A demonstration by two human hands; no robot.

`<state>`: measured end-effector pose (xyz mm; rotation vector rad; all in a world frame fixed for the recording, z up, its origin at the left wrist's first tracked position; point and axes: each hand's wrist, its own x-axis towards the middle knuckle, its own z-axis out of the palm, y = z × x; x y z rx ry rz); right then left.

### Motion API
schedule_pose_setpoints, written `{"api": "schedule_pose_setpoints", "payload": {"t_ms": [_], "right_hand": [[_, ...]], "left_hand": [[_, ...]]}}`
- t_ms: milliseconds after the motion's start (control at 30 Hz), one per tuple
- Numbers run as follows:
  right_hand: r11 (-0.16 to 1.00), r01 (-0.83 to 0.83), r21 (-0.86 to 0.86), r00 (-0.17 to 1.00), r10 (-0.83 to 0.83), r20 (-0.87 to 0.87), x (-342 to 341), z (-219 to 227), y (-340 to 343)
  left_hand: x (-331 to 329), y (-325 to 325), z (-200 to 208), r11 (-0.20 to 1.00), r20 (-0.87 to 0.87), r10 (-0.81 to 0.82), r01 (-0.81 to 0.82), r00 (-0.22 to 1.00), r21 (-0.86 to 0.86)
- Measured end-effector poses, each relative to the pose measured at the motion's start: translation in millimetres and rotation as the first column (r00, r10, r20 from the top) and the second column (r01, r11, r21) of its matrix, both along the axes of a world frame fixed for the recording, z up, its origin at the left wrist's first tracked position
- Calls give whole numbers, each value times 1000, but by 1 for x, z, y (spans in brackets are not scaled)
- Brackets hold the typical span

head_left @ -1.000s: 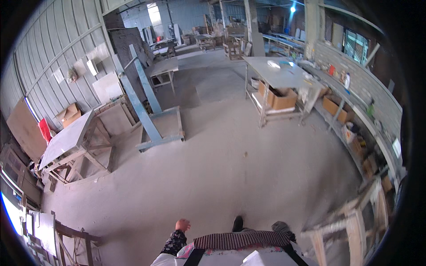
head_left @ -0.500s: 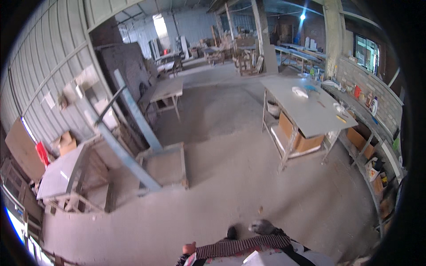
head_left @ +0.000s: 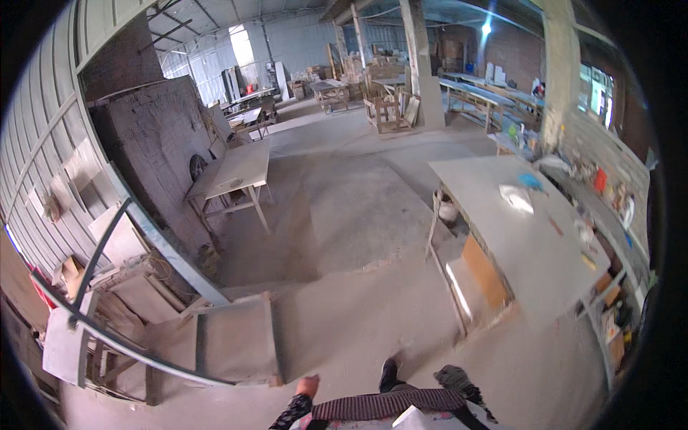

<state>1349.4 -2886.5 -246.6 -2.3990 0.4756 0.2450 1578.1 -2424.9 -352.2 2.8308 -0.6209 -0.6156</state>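
Observation:
My left hand [head_left: 307,387], bare below a dark patterned sleeve, hangs low in front of my body. My right hand [head_left: 453,377] wears a dark grey glove and hangs to the right of my striped waistband. Neither touches any object that I can see. The fingers of both are too small and turned away to read. Between them a dark shoe [head_left: 388,373] shows on the floor. Nearest to my left hand is the low base [head_left: 236,342] of a blue metal frame. A large grey-topped table [head_left: 502,215] stands ahead of my right hand.
The blue frame's post [head_left: 168,240] rises at the left, beside a slab-topped stand [head_left: 66,351]. A smaller table [head_left: 240,166] stands farther ahead. Cardboard [head_left: 486,272] sits under the large table. A cluttered shelf [head_left: 598,208] lines the right wall; a pillar [head_left: 561,79] stands behind.
The view has moved forward, bringing the blue frame and large table nearer and outward. Both hands remain low; my left shows more forearm and my gloved right appears farther right.

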Motion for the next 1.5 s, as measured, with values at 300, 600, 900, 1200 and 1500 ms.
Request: {"api": "schedule_pose_setpoints", "payload": {"t_ms": [300,600,900,1200,1500], "right_hand": [[923,-386,9,915,381,131,392,37,-60],[861,-504,72,861,507,-34,647,19,-145],[938,-347,16,901,338,-271,841,52,-255],[913,-399,87,862,405,-304,1132,6,-373],[867,-458,195,863,486,-136,1410,-40,-467]], "left_hand": [[142,13,11,844,-328,513,-397,793,360],[384,-78,-25,829,-349,509,-338,787,446],[808,-225,-34,965,133,-132,96,982,245],[992,-313,-41,960,-229,169,-108,959,258],[1153,-370,-61,861,-438,487,-331,756,386]]}}
